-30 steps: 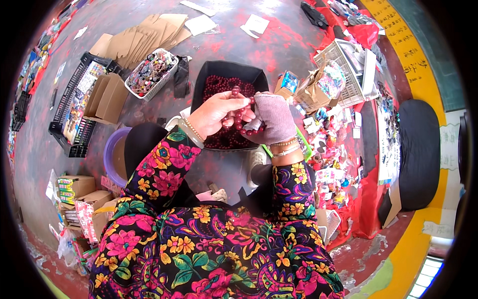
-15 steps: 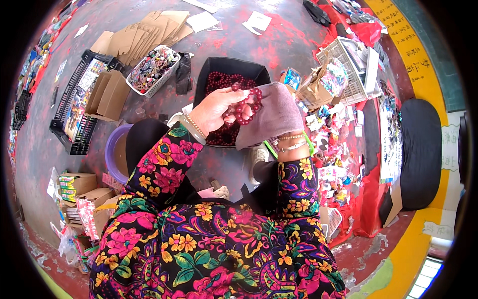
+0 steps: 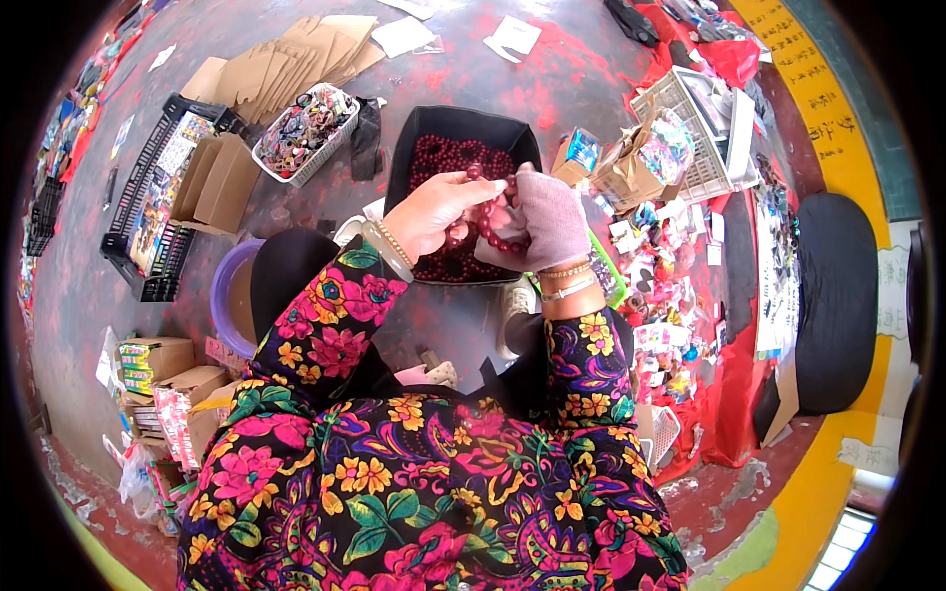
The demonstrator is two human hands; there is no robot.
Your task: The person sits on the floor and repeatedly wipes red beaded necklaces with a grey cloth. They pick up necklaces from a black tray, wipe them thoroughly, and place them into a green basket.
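Observation:
A string of dark red beads [image 3: 489, 232] is held between my two hands, above a black box [image 3: 473, 122] with many more dark red beads [image 3: 445, 158] in it. My left hand [image 3: 434, 212] is closed, thumb and forefinger pinching the string near its upper end. A pale mauve cloth [image 3: 554, 202] covers my right hand [image 3: 548, 236], which is closed around the right part of the string. Most of its fingers are hidden by the cloth. Both wrists wear bracelets.
A white basket of small trinkets [image 3: 307, 133], an open cardboard box [image 3: 215, 187] and a black crate [image 3: 158, 222] stand left. A purple basin [image 3: 229, 305] is by my left leg. Right lie a filled carton [image 3: 631, 177] and scattered small packages [image 3: 660, 286].
The cloth hung spread over my right hand; now that hand is closed with the cloth around the beads. My left hand has stayed almost in place, still pinching the string.

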